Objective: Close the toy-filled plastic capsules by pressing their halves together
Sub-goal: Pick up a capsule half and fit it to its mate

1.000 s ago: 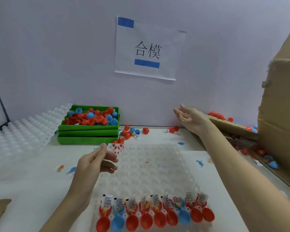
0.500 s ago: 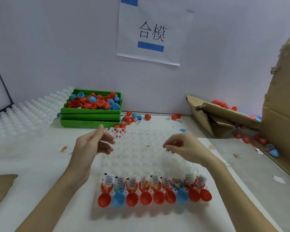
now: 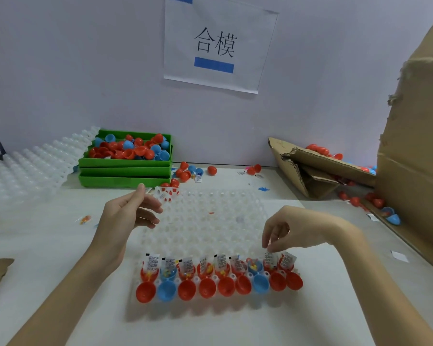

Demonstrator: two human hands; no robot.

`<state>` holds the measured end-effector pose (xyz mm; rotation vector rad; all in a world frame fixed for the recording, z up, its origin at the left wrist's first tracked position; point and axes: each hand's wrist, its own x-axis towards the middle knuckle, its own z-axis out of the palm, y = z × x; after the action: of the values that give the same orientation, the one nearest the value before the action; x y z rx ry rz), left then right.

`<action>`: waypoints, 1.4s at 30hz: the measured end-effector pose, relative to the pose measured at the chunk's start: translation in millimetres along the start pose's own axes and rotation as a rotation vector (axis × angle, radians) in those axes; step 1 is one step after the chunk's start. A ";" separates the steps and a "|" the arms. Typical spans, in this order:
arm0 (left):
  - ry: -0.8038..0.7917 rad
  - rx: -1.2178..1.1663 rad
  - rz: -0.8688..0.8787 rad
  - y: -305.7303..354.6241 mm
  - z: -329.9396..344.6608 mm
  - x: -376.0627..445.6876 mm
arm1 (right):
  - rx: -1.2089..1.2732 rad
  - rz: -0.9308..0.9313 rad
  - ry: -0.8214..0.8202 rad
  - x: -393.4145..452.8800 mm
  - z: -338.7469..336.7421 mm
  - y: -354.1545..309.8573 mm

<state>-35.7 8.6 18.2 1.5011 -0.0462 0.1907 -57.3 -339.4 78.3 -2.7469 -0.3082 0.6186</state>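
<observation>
1. Near edge of the white dimpled tray (image 3: 203, 228): two rows of capsule halves (image 3: 218, 287). Front row, empty red and blue cups lying open side up. Row just behind, halves filled with small toys and a folded paper slip (image 3: 152, 262) standing up out of each. None closed yet.

2. Change over the last second: right hand (image 3: 296, 231) back from the far cardboard flap, now lowered over the right end of the filled row. Fingers bent downward, tips touching or just above the slip (image 3: 269, 257) second from the right; contact not resolvable. Nothing visibly held.

3. Reading for the task: probably tucking that slip down so the matching half can seat. Closing proper not begun; all nine pairs outstanding.

4. Left hand (image 3: 128, 216) much where it was, raised over the tray's left side, palm turned inward. Thumb up, fingers loosely curled, nothing held.

5. Just beyond the left fingertips: small clear piece with red dots (image 3: 166, 193) at the tray's far left corner. Apart from the hand.

6. Farther back, left: stacked green bins (image 3: 125, 173), top one heaped with loose red and blue halves; a few spilled beside it.

7. Far right: torn cardboard box (image 3: 318, 168) with more capsules behind it. Paper sign (image 3: 218, 43) on the wall.
</observation>
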 end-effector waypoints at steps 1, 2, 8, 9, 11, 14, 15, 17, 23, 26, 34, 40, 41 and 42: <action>-0.003 0.006 -0.003 0.2 0.0 0.1 | 0.000 -0.010 0.017 0.0 1.1 -2.0; -0.006 0.017 -0.009 0.8 -0.3 0.3 | -0.005 -0.020 0.039 0.9 2.3 -5.0; 0.017 0.101 -0.025 2.1 -2.4 1.4 | 0.112 -0.245 0.284 24.3 28.7 -63.5; 0.028 0.108 -0.024 1.8 -2.7 1.3 | 0.146 -0.309 0.310 29.5 36.8 -79.8; 0.046 0.112 -0.028 1.7 -3.6 1.2 | 0.194 -0.404 0.298 39.1 51.8 -112.6; 0.071 0.112 -0.035 2.4 -6.2 1.9 | 0.154 -0.455 0.190 51.7 65.3 -150.5; 0.080 0.114 -0.040 2.8 -6.9 2.0 | 0.114 -0.459 0.151 55.0 67.4 -159.2; 0.093 0.116 -0.051 3.5 -8.0 1.8 | 0.035 -0.460 0.097 60.4 70.3 -171.3; 0.092 0.118 -0.066 7.0 -7.8 0.3 | -0.055 -0.419 0.011 67.3 69.8 -183.8; 0.092 0.114 -0.069 7.8 -7.1 -0.1 | -0.058 -0.403 -0.001 68.2 66.6 -181.2; 0.084 0.122 -0.076 7.5 -6.2 -1.2 | -0.114 -0.401 0.036 72.8 74.3 -184.7; 0.048 0.107 -0.048 6.5 -7.3 0.3 | 0.000 -0.435 0.171 68.5 57.1 -171.8; 0.024 0.116 -0.035 6.0 -7.1 -0.1 | 0.054 -0.434 0.223 68.1 52.0 -166.2; -0.007 0.128 -0.023 5.9 -6.5 -0.6 | 0.115 -0.424 0.285 67.7 47.3 -159.0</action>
<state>-37.8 15.3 23.5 1.6290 -0.0227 0.1731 -40.8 -161.4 66.1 -2.4999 -0.7315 0.1282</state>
